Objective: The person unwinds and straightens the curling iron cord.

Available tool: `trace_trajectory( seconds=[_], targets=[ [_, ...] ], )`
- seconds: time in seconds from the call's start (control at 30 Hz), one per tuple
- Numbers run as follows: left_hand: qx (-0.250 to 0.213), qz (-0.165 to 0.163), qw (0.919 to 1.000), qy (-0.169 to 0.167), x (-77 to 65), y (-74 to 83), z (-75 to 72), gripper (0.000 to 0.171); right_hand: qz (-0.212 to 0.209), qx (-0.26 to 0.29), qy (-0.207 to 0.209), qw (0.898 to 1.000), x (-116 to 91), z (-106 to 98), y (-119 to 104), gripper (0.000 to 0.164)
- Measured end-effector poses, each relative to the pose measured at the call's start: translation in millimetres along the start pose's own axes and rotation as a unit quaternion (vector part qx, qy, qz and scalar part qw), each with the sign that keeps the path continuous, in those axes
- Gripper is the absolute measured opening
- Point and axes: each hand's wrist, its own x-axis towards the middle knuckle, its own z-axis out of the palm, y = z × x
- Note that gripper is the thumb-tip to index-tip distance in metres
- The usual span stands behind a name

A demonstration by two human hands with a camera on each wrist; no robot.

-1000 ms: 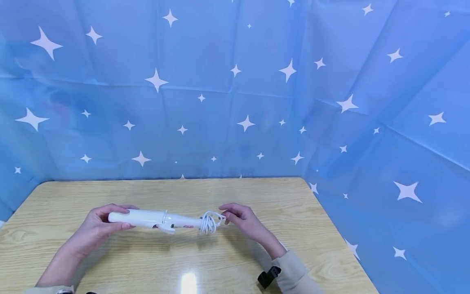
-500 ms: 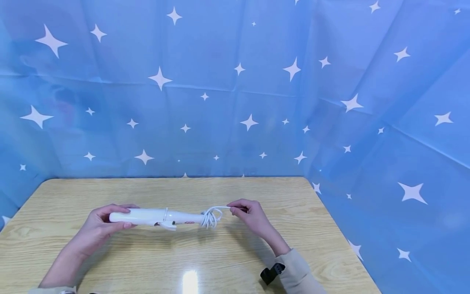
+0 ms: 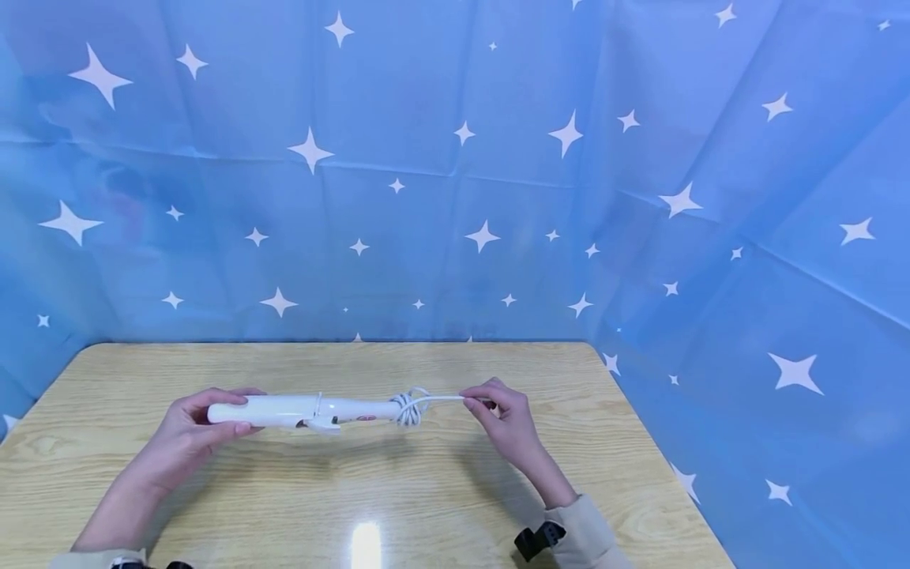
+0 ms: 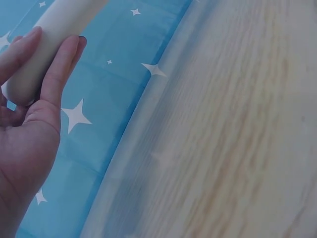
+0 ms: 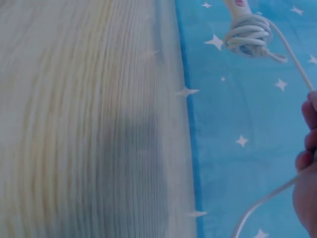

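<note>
A white curling iron lies level above the table, its small lever facing the near side. My left hand grips its thick rounded end between thumb and fingers; the left wrist view shows the same grip on the white barrel. Round the thin end of the iron the white cord is wound in loops. A straight stretch of that cord runs right to my right hand, which pinches it with thumb and fingertips. In the right wrist view the loops hang off the handle, and more cord trails below the hand.
The wooden table has a bright light reflection near its front edge. A blue curtain with white stars stands along the back and right side. Each wrist wears a dark camera mount, such as the one on the right.
My right hand has moved right and slightly away, drawing a longer straight stretch of cord out from the loops. The left hand keeps its grip, and the iron has risen slightly in view.
</note>
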Motion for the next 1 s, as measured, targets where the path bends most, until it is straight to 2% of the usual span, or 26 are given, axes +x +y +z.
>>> trace_trajectory(
  seconds=[0.1,0.2,0.3,0.37,0.43,0.57,0.67,0.77,1.0],
  targets=[
    [-0.005,0.001,1.0000,-0.003,-0.8,0.6,-0.5,0.050,-0.019,-0.019,-0.007,1.000,-5,0,11,0.022],
    [-0.022,0.008,0.9997,-0.006,-2.5,1.2,-1.8,0.052,-0.021,-0.027,-0.022,0.999,-11,-2,26,0.023],
    [-0.057,0.018,0.9982,-0.005,-5.1,1.9,-4.6,0.054,-0.001,-0.035,-0.038,0.999,-17,-7,39,0.021],
    [-0.089,0.028,0.9956,-0.009,-7.5,2.7,-7.6,0.056,0.021,-0.046,-0.042,0.998,-20,-12,44,0.020],
    [-0.102,0.034,0.9941,-0.010,-9.4,3.5,-10.6,0.057,0.045,-0.055,-0.046,0.996,-22,-18,47,0.019],
    [-0.082,0.031,0.9960,-0.015,-10.2,4.9,-14.5,0.056,0.073,-0.058,-0.060,0.994,-24,-23,51,0.017],
    [-0.061,0.020,0.9978,-0.017,-9.7,5.2,-14.5,0.054,0.076,-0.060,-0.079,0.992,-24,-22,52,0.013],
    [-0.060,0.019,0.9978,-0.020,-9.5,5.6,-13.2,0.054,0.079,-0.064,-0.090,0.991,-25,-21,52,0.010],
    [-0.057,0.029,0.9976,-0.025,-9.2,7.4,-12.2,0.055,0.126,-0.055,-0.083,0.987,-24,-19,47,0.016]
  ],
)
